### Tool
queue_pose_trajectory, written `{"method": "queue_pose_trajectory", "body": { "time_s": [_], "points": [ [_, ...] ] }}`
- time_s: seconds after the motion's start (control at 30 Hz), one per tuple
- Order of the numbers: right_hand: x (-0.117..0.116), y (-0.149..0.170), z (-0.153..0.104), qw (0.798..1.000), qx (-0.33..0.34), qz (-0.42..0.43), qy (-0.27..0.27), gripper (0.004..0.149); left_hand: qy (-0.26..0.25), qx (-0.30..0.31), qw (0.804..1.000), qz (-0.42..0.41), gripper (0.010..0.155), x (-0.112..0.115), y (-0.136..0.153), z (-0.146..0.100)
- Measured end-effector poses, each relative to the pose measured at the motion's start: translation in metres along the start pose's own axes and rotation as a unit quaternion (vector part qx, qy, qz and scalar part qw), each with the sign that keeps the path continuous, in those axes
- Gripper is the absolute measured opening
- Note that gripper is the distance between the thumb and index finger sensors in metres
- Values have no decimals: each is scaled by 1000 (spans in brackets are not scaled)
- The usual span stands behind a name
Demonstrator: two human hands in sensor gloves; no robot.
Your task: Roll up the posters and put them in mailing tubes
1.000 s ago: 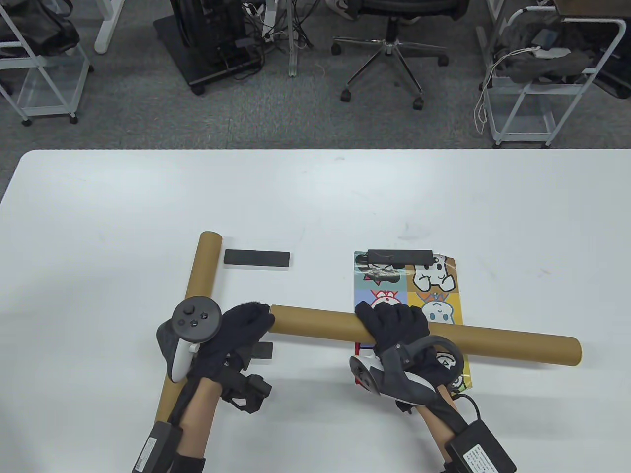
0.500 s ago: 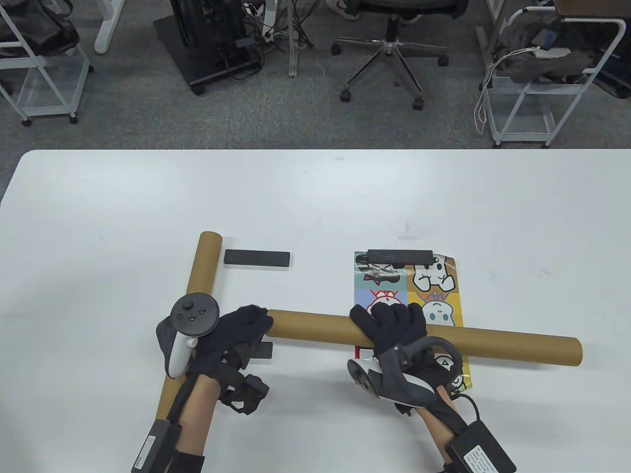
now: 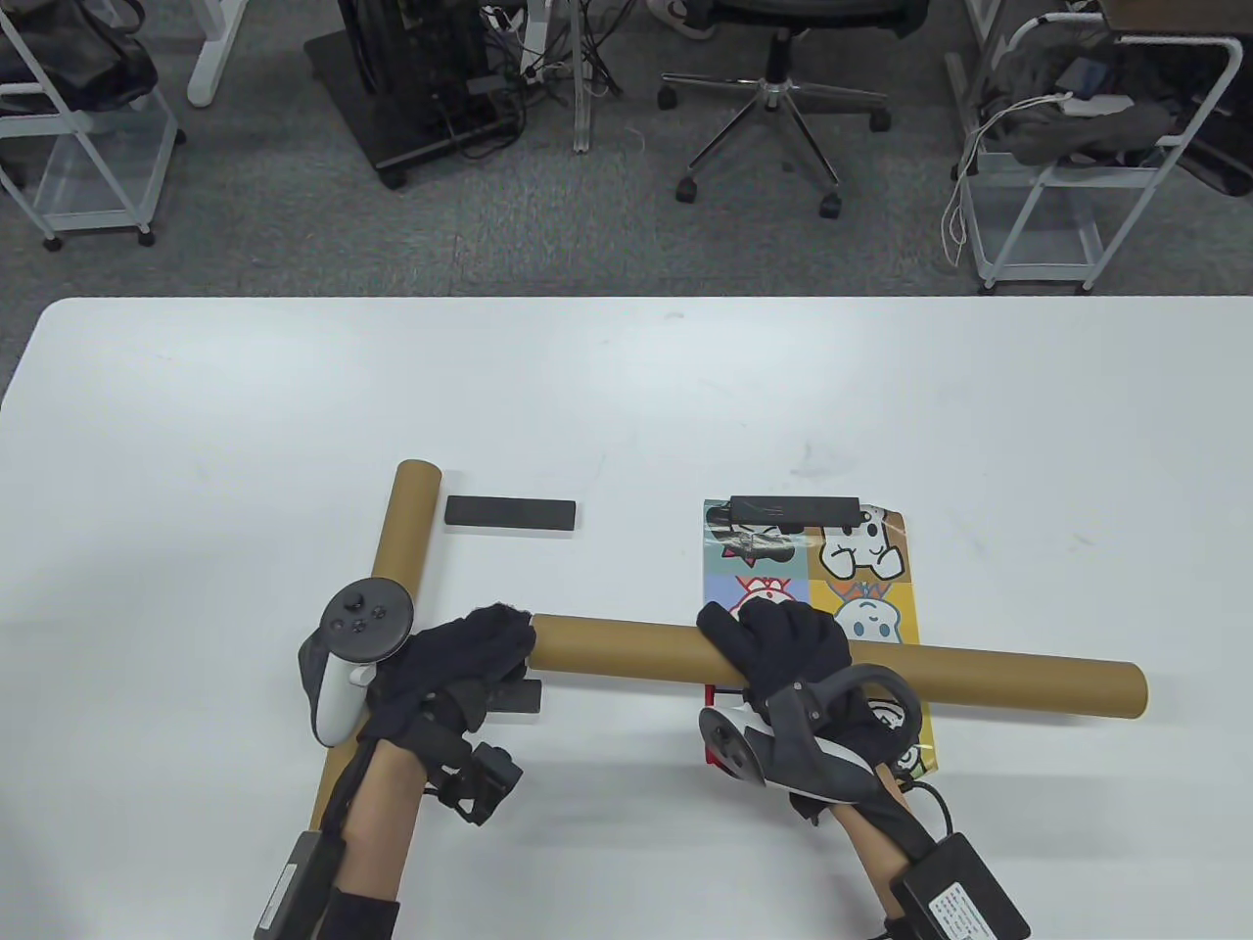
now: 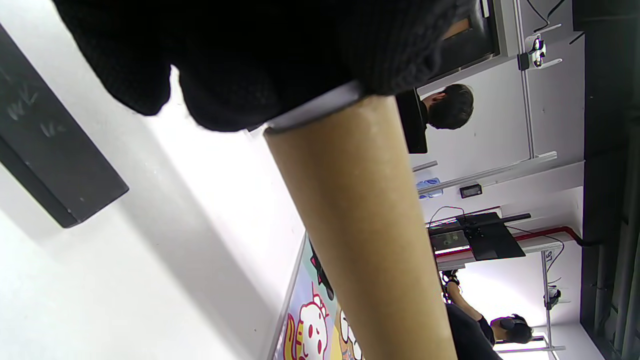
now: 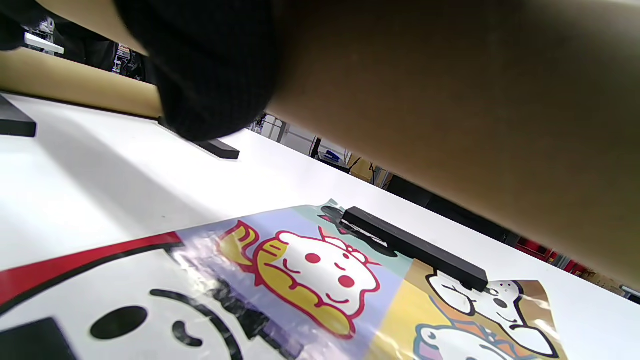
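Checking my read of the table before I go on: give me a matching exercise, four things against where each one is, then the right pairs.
Things:
1. poster
2. held tube
3. second tube
4. loose black bar

Places:
A. lying alone right of the second tube's far end
B. flat on the table, a black bar on its far edge
C. gripped by the right hand, left hand at its end
D. running toward the person, under the left arm

Pairs: 1-B, 2-C, 3-D, 4-A

brown tube [image 3: 979, 678] across flat (cartoon) poster [image 3: 861, 578]
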State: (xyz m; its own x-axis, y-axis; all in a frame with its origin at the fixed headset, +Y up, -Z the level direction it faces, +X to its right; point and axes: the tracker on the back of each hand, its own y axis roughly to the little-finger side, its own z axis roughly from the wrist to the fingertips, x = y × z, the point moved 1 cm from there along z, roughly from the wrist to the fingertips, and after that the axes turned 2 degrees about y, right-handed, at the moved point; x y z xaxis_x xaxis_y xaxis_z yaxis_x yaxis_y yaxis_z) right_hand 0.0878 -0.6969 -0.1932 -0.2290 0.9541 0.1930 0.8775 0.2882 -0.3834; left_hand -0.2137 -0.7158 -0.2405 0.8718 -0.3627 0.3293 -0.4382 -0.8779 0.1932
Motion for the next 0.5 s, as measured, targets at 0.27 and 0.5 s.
{"method": "queue_pose_trajectory", "body": {
  "time_s": [0.27, 0.5],
  "points": [
    [-1, 5, -1, 1000, -6, 4, -2, 86, -22, 7, 999, 22, 41, -4, -6, -3],
    [-6, 14, 1, 999, -28, 4, -20, 86, -113, 5, 969, 217, 41, 3, -25, -9]
  ]
}}
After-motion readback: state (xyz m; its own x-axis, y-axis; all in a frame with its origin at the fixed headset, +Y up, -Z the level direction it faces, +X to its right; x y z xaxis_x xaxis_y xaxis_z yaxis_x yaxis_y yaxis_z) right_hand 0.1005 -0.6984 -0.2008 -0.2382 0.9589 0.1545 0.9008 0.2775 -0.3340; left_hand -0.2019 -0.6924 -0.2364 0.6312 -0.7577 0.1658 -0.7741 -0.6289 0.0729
